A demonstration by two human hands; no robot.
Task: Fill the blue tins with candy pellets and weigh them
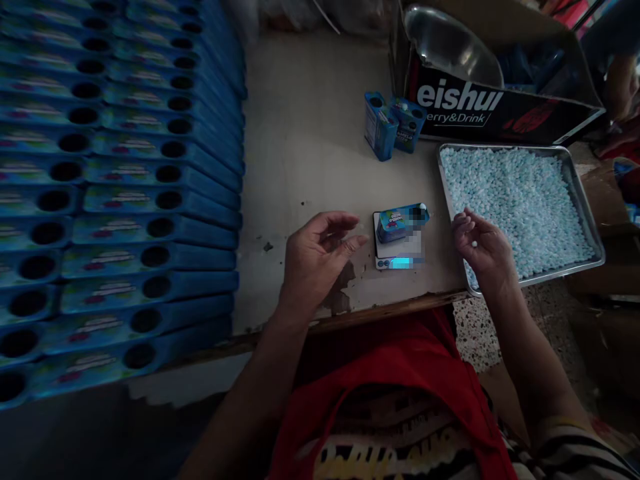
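Observation:
My left hand (325,257) hovers over the table just left of a small digital scale (387,249), its fingers curved and apart with nothing between them. On the scale lies a blue printed box (395,223), and the display below it glows cyan. My right hand (480,247) is at the near left corner of a metal tray (594,230) of pale blue and white pellets (520,200). Its fingers are curled together, and a white pellet (475,245) shows at them.
Rows of blue boxes (165,200) with dark round holes fill the left side. Two more blue boxes (380,127) stand upright beyond the scale. A black carton (500,113) holding a metal bowl (450,47) stands behind the tray. Another person's arm (621,83) shows at the far right.

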